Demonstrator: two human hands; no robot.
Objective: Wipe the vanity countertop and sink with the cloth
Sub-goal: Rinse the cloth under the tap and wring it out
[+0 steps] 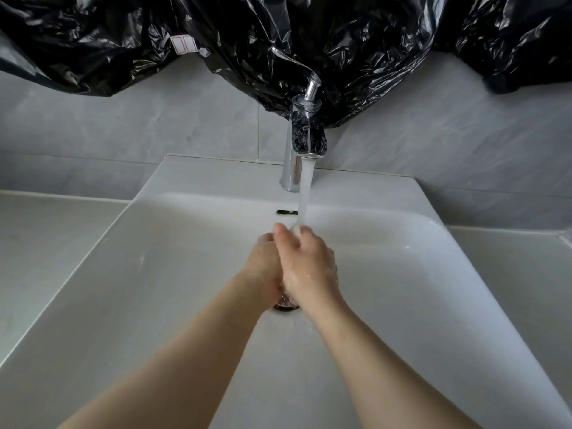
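Both my hands are pressed together over the middle of the white sink [154, 274], under the water running from the chrome faucet [298, 150]. My right hand [305, 261] lies over my left hand [263, 264], palm against it, fingers fairly straight. The stream hits the fingertips of my right hand. Neither hand holds anything, and no cloth is in view. The drain [284, 306] shows just below my wrists.
Grey countertop lies on both sides of the basin, left [46, 236] and right [526, 274]. Black plastic sheeting [278, 41] hangs over the wall above the faucet. Grey tiles [154, 125] form the backsplash. An overflow slot [286, 212] sits in the basin's back wall.
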